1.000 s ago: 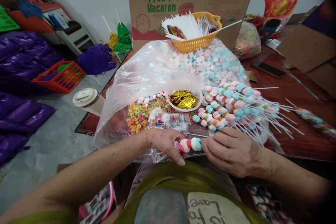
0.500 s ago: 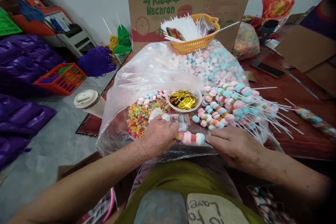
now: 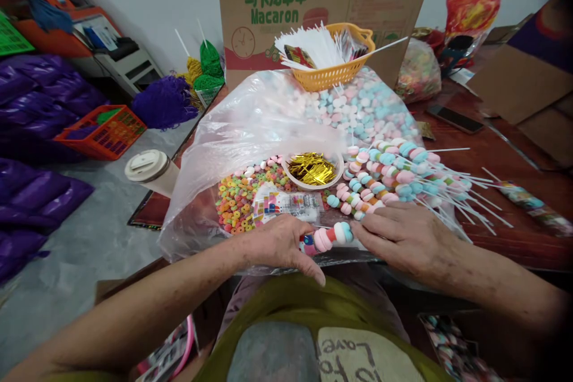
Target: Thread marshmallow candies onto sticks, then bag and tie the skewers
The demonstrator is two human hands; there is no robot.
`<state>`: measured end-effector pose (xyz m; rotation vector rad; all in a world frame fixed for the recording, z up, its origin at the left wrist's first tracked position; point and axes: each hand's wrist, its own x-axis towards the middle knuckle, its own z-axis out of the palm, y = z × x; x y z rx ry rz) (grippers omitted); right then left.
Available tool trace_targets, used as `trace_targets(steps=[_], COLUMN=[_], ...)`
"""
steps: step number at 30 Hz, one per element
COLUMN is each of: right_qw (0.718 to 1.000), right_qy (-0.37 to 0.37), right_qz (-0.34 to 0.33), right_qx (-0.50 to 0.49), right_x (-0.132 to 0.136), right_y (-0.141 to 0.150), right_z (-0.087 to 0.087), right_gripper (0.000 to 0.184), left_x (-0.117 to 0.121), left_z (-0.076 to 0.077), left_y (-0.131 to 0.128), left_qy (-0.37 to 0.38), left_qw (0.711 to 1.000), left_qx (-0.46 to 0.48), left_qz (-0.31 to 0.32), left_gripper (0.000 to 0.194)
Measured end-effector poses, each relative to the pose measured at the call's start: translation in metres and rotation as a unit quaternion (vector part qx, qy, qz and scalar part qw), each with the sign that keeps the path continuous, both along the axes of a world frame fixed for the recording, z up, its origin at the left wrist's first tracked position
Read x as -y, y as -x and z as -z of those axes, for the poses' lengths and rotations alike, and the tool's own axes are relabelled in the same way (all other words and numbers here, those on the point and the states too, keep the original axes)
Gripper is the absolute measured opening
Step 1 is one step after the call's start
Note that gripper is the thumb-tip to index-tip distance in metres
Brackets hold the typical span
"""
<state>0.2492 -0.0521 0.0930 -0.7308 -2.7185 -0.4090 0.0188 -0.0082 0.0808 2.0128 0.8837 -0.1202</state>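
Observation:
A marshmallow skewer [image 3: 329,237], pink, white, red and blue, lies between my two hands in front of my body. Its left part is in a printed clear wrapper. My left hand [image 3: 280,243] holds that wrapped part in its curled fingers, the thumb standing away from it. At the blue end, my right hand [image 3: 398,236] pinches with its fingertips; the stick there is hidden. Just beyond my left hand is a stack of printed clear bags [image 3: 286,206]. A white bowl [image 3: 341,170] of gold twist ties [image 3: 311,168] stands behind.
Ring candies [image 3: 237,200] lie left of the bags. Several finished skewers [image 3: 403,173] are piled at right, sticks pointing right. A large plastic bag [image 3: 224,125] of marshmallows, a yellow basket [image 3: 331,77] of sticks, a phone [image 3: 455,119] and a lidded cup [image 3: 154,170] surround the work.
My left thumb has opened away from the skewer and the hand has lowered slightly. The skewer now tilts up toward its blue end. My right hand has shifted slightly, its fingers more spread over the end.

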Motion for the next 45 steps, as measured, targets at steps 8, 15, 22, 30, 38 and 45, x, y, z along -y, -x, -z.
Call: trace_targets(steps=[8, 15, 22, 30, 38, 45], right_qw=[0.999, 0.998, 0.993, 0.995, 0.983, 0.966], right_qy=[-0.011, 0.054, 0.106, 0.09, 0.162, 0.235], right_qz=[-0.037, -0.029, -0.051, -0.046, 0.078, 0.107], right_qx=[0.027, 0.005, 0.001, 0.021, 0.03, 0.031], right_x=[0.001, 0.004, 0.006, 0.0, -0.003, -0.01], right_y=[0.011, 0.023, 0.035, 0.024, 0.01, 0.011], right_z=[-0.003, 0.02, 0.045, 0.028, 0.019, 0.01], right_gripper=[0.023, 0.019, 0.015, 0.02, 0.019, 0.019], left_x=[-0.001, 0.0, 0.01, -0.016, -0.002, 0.01], left_z=[0.013, 0.024, 0.036, 0.031, 0.026, 0.029], left_y=[-0.004, -0.012, -0.025, -0.007, 0.001, -0.003], left_qy=[0.114, 0.065, -0.022, 0.08, -0.169, -0.287], left_qw=[0.992, 0.998, 0.997, 0.988, 0.978, 0.952], left_qx=[0.043, 0.013, -0.058, 0.017, -0.116, -0.106], left_qz=[-0.034, -0.015, 0.035, 0.13, 0.028, 0.016], left_gripper=[0.048, 0.042, 0.026, 0.058, 0.033, 0.021])
